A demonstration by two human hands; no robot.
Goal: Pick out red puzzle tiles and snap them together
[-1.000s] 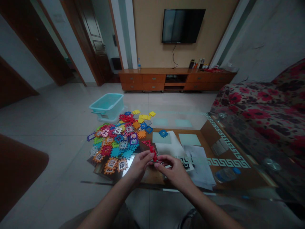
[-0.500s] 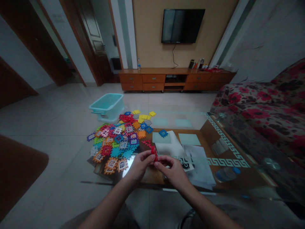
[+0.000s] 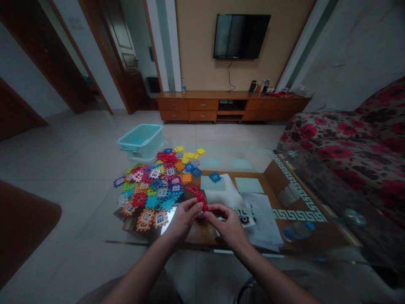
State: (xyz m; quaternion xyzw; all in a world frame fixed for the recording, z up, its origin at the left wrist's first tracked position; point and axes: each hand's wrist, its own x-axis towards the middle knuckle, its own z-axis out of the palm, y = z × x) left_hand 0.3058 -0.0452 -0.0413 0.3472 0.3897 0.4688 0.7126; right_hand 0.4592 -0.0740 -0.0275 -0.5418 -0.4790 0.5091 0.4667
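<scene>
Between my two hands is a red interlocking puzzle tile (image 3: pixel 203 202), held above the near part of the glass table. My left hand (image 3: pixel 187 213) pinches its left side between thumb and fingers. On the other side, my right hand (image 3: pixel 224 218) grips the tile's lower right edge. Whether it is one tile or two joined ones, I cannot tell, since fingertips cover part of it. Just behind it on the table lies a red triangular piece (image 3: pixel 192 189). To the left spreads a heap of coloured interlocking tiles (image 3: pixel 152 202), several with white window frames. A blue tile (image 3: pixel 215 177) lies apart on the right.
A pale turquoise bin (image 3: pixel 141 141) stands behind the heap. Paper sheets (image 3: pixel 264 219) lie right of my hands, and a bottle with a blue cap (image 3: pixel 299 231) lies farther right. Beyond are a TV cabinet (image 3: pixel 202 104) and a flowered sofa (image 3: pixel 341 131).
The red tile has tilted slightly between my fingers, its top now leaning left. Both hands keep their grip. The whole view has shifted a little.
</scene>
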